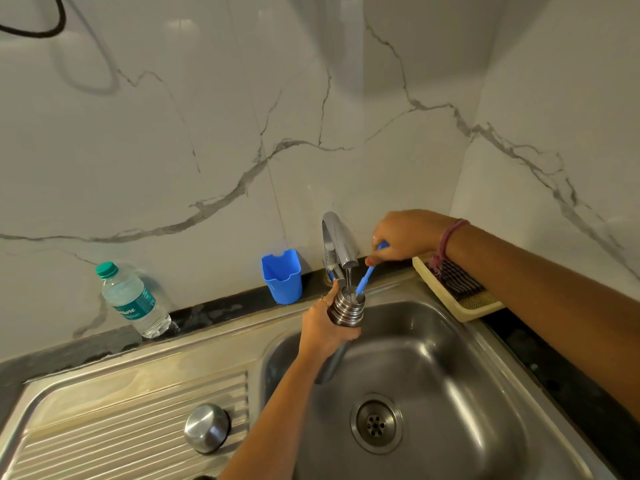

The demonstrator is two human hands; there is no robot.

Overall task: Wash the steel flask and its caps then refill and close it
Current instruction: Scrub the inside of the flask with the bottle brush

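Flask under the running tap, brush down its neck.

1 steel flask point(343, 308), ribbed at the neck and open-mouthed, is held over the sink point(433, 341) below the tap point(337, 242); the left hand point(323, 329) is wrapped round its body, the right hand point(403, 239) pinches 1 blue brush point(367, 276). 1 steel cap point(207, 427) sits dome-up on the drainboard. 1 blue cup point(282, 277), 1 water bottle point(133, 299), label unreadable.

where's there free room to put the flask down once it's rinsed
Free: the ribbed drainboard left of the steel cap, and the ledge between the water bottle and blue cup. Crowded: under the tap, where both hands work the flask; the tray holds a cloth.
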